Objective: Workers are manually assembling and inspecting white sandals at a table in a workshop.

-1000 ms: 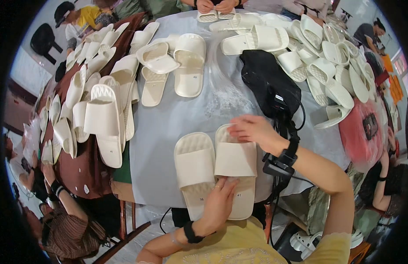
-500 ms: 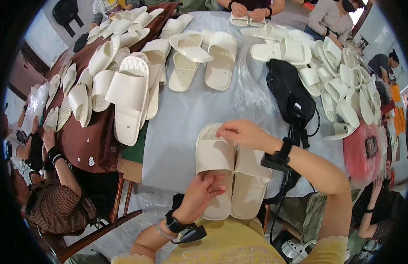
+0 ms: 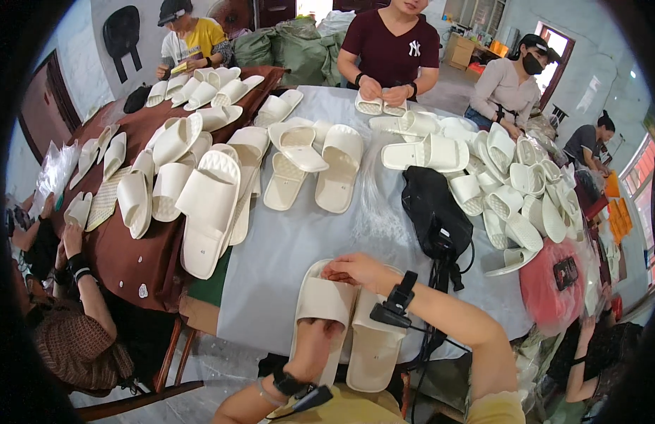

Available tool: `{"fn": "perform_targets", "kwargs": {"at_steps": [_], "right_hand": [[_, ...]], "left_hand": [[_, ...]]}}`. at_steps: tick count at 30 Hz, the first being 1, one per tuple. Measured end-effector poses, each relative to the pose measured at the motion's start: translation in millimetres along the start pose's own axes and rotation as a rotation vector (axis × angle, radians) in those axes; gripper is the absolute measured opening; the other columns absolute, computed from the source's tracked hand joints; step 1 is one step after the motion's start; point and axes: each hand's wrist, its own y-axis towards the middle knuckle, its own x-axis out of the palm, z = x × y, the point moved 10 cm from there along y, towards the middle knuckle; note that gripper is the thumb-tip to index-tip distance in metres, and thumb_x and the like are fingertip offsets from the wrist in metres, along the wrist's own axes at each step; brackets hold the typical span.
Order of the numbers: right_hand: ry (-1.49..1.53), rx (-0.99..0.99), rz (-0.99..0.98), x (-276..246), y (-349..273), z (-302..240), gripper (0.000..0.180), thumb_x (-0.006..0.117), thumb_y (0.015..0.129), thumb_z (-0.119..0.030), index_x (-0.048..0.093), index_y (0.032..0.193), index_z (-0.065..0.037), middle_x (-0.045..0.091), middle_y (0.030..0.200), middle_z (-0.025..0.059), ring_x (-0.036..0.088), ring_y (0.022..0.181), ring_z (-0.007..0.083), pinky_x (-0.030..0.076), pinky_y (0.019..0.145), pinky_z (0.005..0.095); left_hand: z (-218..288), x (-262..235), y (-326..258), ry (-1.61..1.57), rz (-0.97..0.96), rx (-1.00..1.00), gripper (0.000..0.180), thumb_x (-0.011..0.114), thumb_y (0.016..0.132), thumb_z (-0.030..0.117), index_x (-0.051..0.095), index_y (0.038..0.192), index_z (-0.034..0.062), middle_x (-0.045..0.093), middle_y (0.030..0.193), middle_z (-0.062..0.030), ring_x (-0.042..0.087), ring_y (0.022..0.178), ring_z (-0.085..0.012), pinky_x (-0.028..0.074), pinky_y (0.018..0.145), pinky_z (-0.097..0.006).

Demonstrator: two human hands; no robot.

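A pair of cream slippers lies side by side at the table's near edge, the left slipper [image 3: 322,297] and the right slipper [image 3: 375,346], toes pointing away from me. My left hand [image 3: 315,348] reaches into the left slipper from the heel side, its fingers hidden under the strap. At the toe opening of that slipper, my right hand [image 3: 357,272] has its fingers bent down over the strap's far edge; the fingertips are partly hidden. Both wrists wear black bands with small devices. The right forearm passes above the right slipper.
A black bag [image 3: 437,212] with cables lies right of centre. Loose slippers pile up at the right [image 3: 529,180] and left [image 3: 211,205]. A red plastic-wrapped bundle [image 3: 550,283] sits at the right edge. Several people work around the table [image 3: 264,261], one across from me holding slippers.
My left hand has slid forward from the strap's near edge to underneath it. My right hand stays at the toe opening. The view has tilted up, showing more of the room.
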Motion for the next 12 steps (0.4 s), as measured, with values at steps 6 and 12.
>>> {"fn": "perform_targets", "kwargs": {"at_steps": [6,12], "right_hand": [[0.384,-0.325,0.269,-54,-36,-24,0.025,0.049,0.091,-0.022,0.059,0.104,-0.004,0.060,0.103,0.0035,0.054,0.093,0.0111,0.042,0.082,0.0222],[0.095,-0.473,0.156,-40,-51,-52,0.033,0.052,0.090,-0.023,0.055,0.115,-0.002,0.060,0.105,0.0032,0.053,0.098,0.0103,0.039,0.088,0.0239]], "left_hand": [[12,40,-77,0.477,-0.569,-0.397,0.028,0.046,0.090,0.007,0.050,0.116,0.0007,0.057,0.108,-0.0054,0.053,0.101,-0.0145,0.040,0.090,-0.027],[105,110,59,0.866,-0.629,0.215,0.046,0.050,0.089,0.008,0.034,0.131,0.0018,0.048,0.126,-0.0106,0.048,0.112,-0.0172,0.040,0.092,-0.028]]}}
